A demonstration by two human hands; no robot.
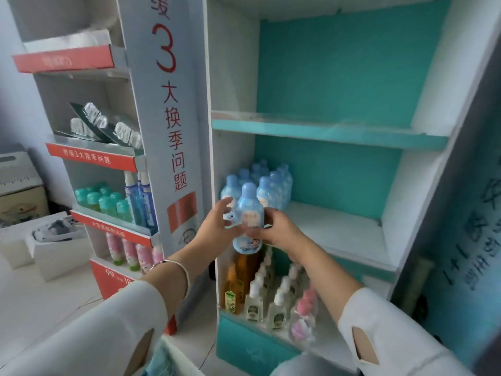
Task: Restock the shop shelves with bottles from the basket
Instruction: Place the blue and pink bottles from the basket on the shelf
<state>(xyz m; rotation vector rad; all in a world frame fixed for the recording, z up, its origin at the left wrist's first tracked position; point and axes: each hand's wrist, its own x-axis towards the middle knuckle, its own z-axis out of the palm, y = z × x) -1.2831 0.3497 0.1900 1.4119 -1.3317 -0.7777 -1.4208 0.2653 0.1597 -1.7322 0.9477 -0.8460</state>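
Fingers (260, 235) of my right hand (278, 236) curl round the lower half of the blue bottle (249, 213) and grip it upright. My left hand (217, 225) meets its other side with the fingers spread and nearly straight, touching the label rather than wrapping it. I hold the bottle just in front of the middle shelf (339, 232), at its left end. On that shelf, back in the left corner, stands a cluster of matching blue bottles (273, 181). Below the shelf stand amber bottles (238, 275), clear pump bottles (259, 297) and a pink bottle (305, 308). Left of the shelf is a red-trimmed display stand (108, 158).
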